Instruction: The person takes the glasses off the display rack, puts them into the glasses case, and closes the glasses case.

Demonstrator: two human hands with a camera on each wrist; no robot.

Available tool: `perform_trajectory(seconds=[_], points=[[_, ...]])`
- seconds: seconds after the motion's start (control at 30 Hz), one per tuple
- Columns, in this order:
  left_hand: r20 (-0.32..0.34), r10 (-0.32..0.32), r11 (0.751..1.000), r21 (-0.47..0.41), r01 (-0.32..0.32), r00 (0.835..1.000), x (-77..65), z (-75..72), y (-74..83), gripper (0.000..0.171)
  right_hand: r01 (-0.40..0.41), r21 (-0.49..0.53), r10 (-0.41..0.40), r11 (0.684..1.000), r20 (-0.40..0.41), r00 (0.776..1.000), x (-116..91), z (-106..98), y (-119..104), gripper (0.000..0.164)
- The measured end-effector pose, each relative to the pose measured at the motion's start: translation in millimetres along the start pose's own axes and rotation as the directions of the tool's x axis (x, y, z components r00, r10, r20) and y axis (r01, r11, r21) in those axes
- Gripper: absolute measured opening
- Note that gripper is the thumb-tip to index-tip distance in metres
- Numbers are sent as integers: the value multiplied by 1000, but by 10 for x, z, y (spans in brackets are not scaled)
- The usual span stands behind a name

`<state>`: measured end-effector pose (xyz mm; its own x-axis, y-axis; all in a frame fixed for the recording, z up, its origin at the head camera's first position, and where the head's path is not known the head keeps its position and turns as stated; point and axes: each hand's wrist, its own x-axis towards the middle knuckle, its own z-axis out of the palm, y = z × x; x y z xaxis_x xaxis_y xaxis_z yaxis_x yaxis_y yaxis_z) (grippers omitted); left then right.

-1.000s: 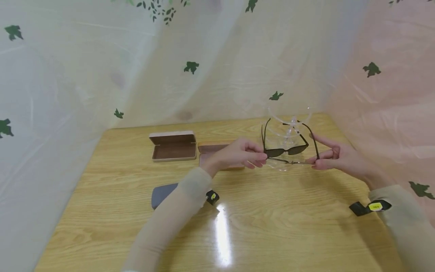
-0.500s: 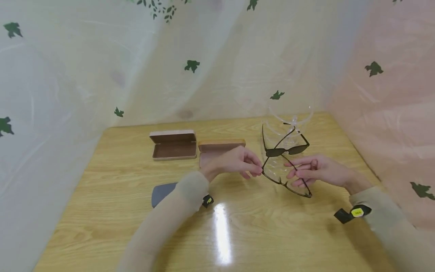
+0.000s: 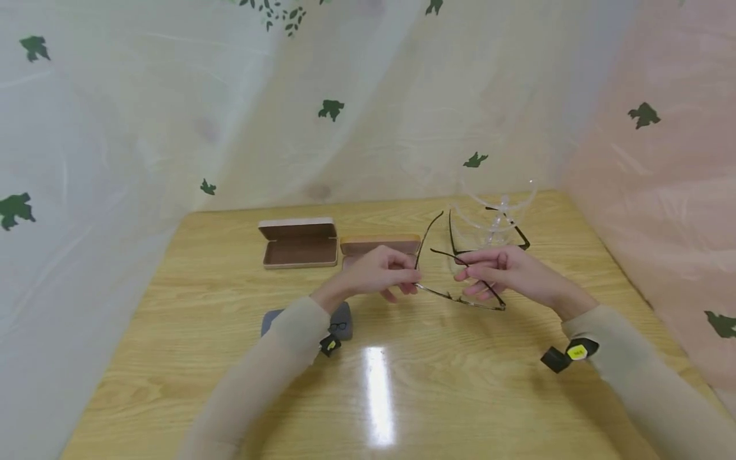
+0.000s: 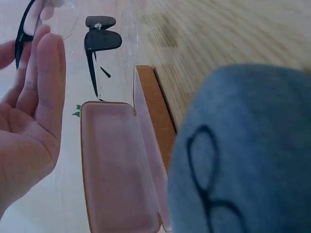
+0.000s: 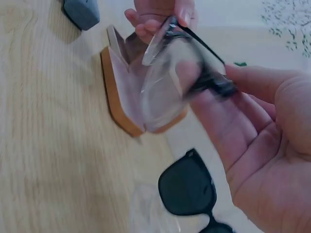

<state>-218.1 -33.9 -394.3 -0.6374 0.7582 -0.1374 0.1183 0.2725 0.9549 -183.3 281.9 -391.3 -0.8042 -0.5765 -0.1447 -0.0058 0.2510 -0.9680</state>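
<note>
A pair of clear-lensed eyeglasses [image 3: 459,299] with a thin dark frame hangs above the table, temples spread. My left hand [image 3: 376,275] pinches it by the corner at one hinge. With thumb and fingers, my right hand [image 3: 512,275] holds the other temple, seen blurred up close in the right wrist view. Behind the right hand, dark sunglasses [image 5: 187,187] sit on a clear plastic display stand [image 3: 499,223]; in the head view the hand partly covers them. An open orange case [image 4: 114,165] with a pink lining lies behind my left hand.
Another open case [image 3: 300,252], brown inside, stands left of the orange one. A grey-blue case [image 3: 342,321] with a glasses print lies nearer, partly under my left forearm. Patterned curtains [image 3: 402,128] hang behind and beside the wooden table [image 3: 448,396].
The eyeglasses have come away from the stand, toward me and left, in both hands. My right hand has moved left along the temple; the sunglasses stay at the stand.
</note>
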Motion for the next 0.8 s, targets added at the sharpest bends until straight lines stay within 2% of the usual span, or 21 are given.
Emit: perform_trajectory(seconds=[0.1,0.23,0.43,0.67,0.8], points=[[-54,3,1000,-24,-4,999,-112,-54,-13,25,36,-22,-37,999,-25,999,52,39,-47,46],[-125,1,997,-70,-10,992,-302,-142,5,25,112,-72,-112,991,-5,994,52,40,-77,40],[-225,-12,990,-142,-21,974,-547,-295,-53,27,209,-31,-208,977,47,977,61,92,-75,48],[-247,-35,986,-164,-6,968,-762,-399,-116,33,258,55,-259,965,13,966,183,269,-71,48],[-257,-57,981,-192,7,965,-850,-426,-126,31,302,97,-305,948,17,952,274,373,-41,47]])
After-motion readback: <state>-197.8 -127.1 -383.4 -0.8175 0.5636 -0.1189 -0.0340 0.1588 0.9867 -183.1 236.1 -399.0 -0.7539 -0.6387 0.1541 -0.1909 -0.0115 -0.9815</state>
